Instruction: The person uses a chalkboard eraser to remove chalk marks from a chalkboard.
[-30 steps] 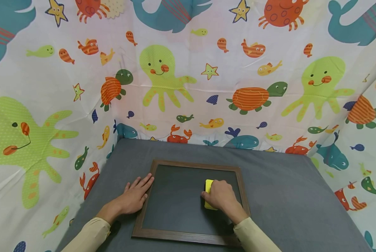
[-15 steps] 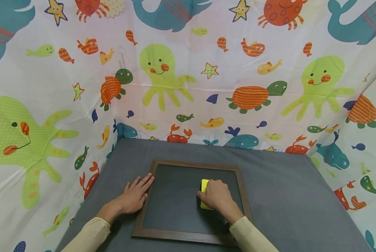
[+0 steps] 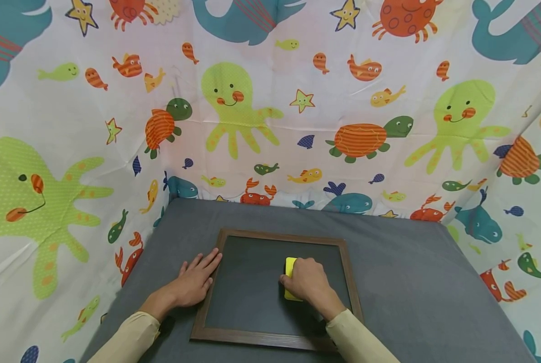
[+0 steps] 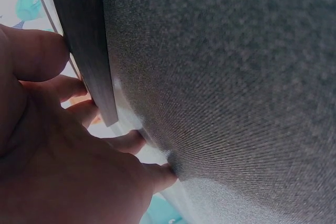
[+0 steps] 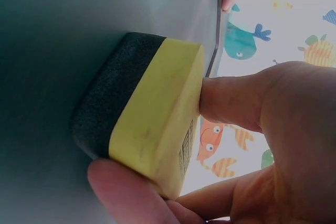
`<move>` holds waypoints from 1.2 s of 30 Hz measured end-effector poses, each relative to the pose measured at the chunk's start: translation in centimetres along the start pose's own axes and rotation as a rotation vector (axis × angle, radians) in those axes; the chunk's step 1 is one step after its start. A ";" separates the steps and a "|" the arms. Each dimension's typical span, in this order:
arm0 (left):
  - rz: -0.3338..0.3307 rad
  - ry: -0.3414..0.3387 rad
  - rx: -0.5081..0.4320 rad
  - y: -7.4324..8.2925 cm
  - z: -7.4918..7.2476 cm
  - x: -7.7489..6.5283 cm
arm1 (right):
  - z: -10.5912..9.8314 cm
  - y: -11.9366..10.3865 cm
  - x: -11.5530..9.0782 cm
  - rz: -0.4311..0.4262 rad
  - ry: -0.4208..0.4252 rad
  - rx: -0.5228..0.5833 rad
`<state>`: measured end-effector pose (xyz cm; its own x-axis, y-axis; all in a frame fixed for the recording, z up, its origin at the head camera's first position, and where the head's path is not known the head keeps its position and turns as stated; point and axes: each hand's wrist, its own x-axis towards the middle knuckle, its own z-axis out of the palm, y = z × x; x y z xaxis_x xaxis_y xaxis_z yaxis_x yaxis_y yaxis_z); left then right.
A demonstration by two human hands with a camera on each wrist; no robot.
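Note:
A blackboard (image 3: 247, 287) in a brown wooden frame lies flat on the grey cloth. My right hand (image 3: 311, 282) grips a yellow board eraser (image 3: 290, 267) over the right half of the board. In the right wrist view the eraser (image 5: 152, 103) shows a yellow body and a dark felt side that faces the board surface, with fingers around its edges. My left hand (image 3: 190, 282) rests at the frame's left side with straight, spread fingers. Seen from the left wrist, fingertips touch the dark wooden frame (image 4: 86, 40) and others touch the grey cloth (image 4: 226, 77).
Grey cloth (image 3: 402, 287) covers the table around the board. A white curtain (image 3: 293, 141) printed with sea animals hangs behind it and along both sides, down to the table's edges.
My right hand has slid the eraser a short way left across the board. My left hand stays where it was on the frame.

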<state>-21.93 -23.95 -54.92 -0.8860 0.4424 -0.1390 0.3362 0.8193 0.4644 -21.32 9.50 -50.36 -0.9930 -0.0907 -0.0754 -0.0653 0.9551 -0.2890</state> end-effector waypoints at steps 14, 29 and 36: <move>0.001 0.001 -0.003 0.0 -0.1 0.0 | 0.2 -1.2 0.1 -0.011 -0.015 -0.025; -0.005 -0.008 -0.009 0.1 -0.4 -0.1 | 0.3 -2.5 0.3 -0.001 -0.037 -0.010; -0.011 -0.007 -0.004 0.2 -0.4 0.0 | 0.6 -3.4 0.4 -0.032 -0.032 -0.019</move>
<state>-22.01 -23.90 -54.42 -0.8874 0.4358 -0.1506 0.3248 0.8226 0.4667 -21.43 6.09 -49.95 -0.9867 -0.1302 -0.0972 -0.0993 0.9567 -0.2736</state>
